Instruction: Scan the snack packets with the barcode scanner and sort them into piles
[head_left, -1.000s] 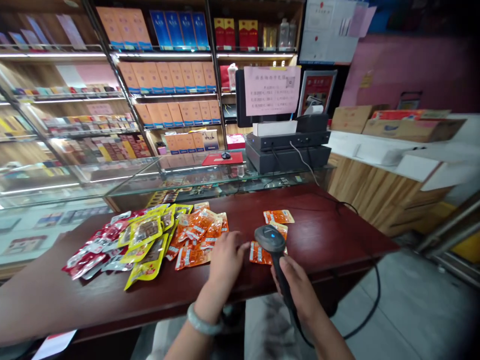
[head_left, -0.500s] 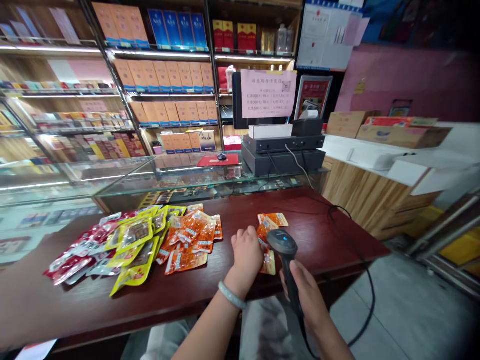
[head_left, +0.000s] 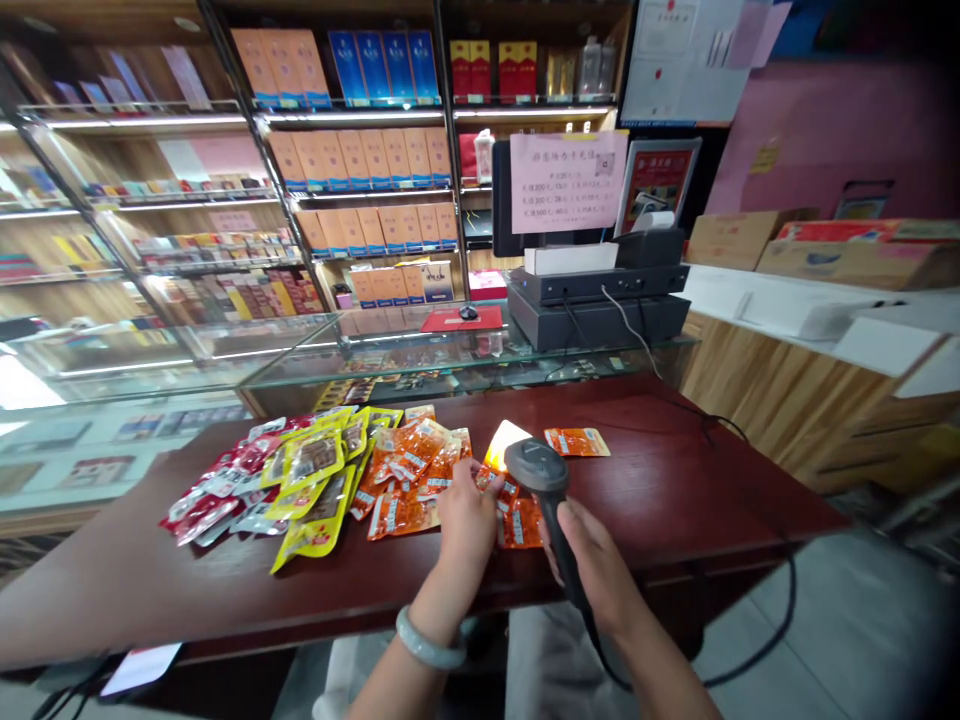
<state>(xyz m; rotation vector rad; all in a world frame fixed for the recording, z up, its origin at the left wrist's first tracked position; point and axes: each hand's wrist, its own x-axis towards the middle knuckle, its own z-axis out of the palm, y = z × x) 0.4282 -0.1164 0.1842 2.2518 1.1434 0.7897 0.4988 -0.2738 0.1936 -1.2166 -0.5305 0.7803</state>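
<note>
My right hand (head_left: 592,565) grips the handle of a black barcode scanner (head_left: 541,475), its head pointing down at the dark red table (head_left: 675,480). My left hand (head_left: 465,515) holds an orange snack packet (head_left: 510,495) under the scanner head, lit bright at its top edge. Left of it lies a heap of orange packets (head_left: 409,475), then yellow packets (head_left: 315,480) and red packets (head_left: 214,495). One orange packet (head_left: 576,441) lies alone beyond the scanner.
A glass counter (head_left: 420,350) stands behind the table with a black till and monitor (head_left: 592,290) on it. Shelves of boxed goods (head_left: 360,180) fill the back wall. The scanner's cable (head_left: 757,640) hangs off the table's right side. Cardboard boxes (head_left: 847,250) sit on a white counter at right.
My left hand reached right to the lone orange packets, took one and now holds it lifted under the scanner head, where it is lit up. The scanner stays in my right hand.
</note>
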